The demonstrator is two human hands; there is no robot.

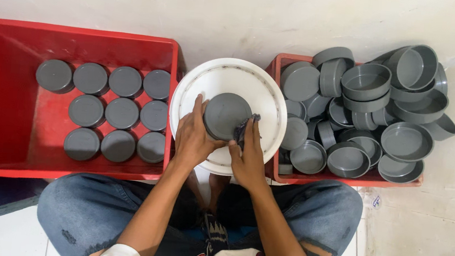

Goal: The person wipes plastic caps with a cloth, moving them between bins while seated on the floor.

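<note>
Left hand [193, 136] clamps the grey pipe cap [225, 115] at its 9 o'clock edge over the white bucket [267, 95]; right hand [247, 149] pinches a dark rag [242, 128] against its 4 o'clock rim. Risks: cap slipping into the bucket, elbow toppling the overfull right crate [344, 181] pile.

Single head view looks straight down, close, over the lap
</note>
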